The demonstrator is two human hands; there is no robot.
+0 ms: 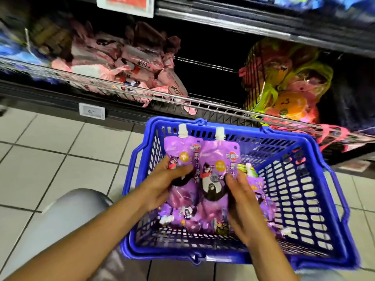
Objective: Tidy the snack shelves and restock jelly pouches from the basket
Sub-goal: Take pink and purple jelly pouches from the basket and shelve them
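Hands over the blue basket on the tiled floor: our left hand and right hand each grip an upright purple jelly pouch below the snack shelf.

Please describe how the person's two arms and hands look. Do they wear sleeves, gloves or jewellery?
Both forearms are bare, with no sleeves in view. The left hand and right hand wear no gloves, and no rings, watch or bracelet show. The nails look short and unpainted.
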